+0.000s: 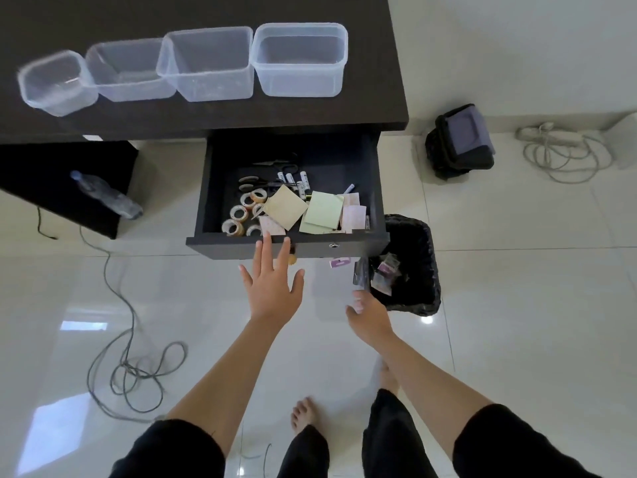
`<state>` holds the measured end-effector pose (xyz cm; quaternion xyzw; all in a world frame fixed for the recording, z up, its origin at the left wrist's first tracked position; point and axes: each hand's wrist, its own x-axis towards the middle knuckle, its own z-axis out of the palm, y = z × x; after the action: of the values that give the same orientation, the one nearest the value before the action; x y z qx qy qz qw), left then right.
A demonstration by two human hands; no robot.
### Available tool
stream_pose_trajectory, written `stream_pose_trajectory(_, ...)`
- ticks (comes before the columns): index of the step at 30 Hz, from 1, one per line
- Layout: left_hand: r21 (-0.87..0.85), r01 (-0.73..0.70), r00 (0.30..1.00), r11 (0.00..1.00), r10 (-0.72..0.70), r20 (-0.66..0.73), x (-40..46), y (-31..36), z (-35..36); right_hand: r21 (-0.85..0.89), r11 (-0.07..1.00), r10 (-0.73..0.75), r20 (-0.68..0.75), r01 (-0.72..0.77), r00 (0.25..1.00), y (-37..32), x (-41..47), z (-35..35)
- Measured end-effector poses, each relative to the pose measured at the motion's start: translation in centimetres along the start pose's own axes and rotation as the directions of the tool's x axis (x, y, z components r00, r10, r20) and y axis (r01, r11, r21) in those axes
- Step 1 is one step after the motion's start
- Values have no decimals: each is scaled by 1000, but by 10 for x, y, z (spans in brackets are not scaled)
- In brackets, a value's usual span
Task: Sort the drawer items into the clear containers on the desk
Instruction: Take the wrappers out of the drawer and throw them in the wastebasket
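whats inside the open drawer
In the drawer: tape rolls, scissors, markers and sticky note pads. The pads hide whatever lies beneath them.

Four clear containers [206, 63] stand in a row on the desk [375, 98]. Below its front edge the open drawer [293, 248] holds tape rolls [243, 215] at left, sticky-note pads [322, 213] at right, scissors [272, 167] and markers [296, 179] behind them (partly overlapped). A wastebasket [418, 270] sits just right of the drawer.
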<state>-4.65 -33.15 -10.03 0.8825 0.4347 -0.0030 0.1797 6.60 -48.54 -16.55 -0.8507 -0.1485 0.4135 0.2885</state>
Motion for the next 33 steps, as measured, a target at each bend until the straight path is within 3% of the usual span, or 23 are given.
stream_pose_trajectory(4, 20, 18, 998, 1000, -17, -56, -15, -31, 35, -30, 999, -22, 5, 22, 1000, 17, 13, 42)
stream_pose_trajectory(8, -62, 76, 994, 995, -72, 77, -34, -66, 118, -110, 992, -60, 11, 61, 998, 56, 56, 87)
stream_pose_trajectory(13, -143, 56, 980, 988, -27, 195, -22, -100, 249, -209, 973, -109, -25, 102, 994, 129, 140, 147)
stream_pose_trajectory(21, 58, -70, 969, 996, 54, 240, 83, -161, 468, -323, 930, -223, -112, 177, 968, 243, 334, 227)
stream_pose_trajectory(25, 82, -71, 976, 994, 52, 211, 126, -179, 536, -395, 890, -320, -182, 229, 930, 257, 412, 240)
stream_pose_trajectory(28, 49, -80, 954, 996, 62, 293, 133, -183, 564, -470, 844, -394, -220, 257, 893, 251, 448, 246)
stream_pose_trajectory(31, -14, -50, 920, 999, 51, 389, 125, -188, 585, -486, 838, -383, -197, 249, 903, 242, 469, 252)
stream_pose_trajectory(33, -59, -48, 925, 997, 66, 375, 122, -194, 595, -508, 825, -378, -169, 248, 910, 239, 480, 255)
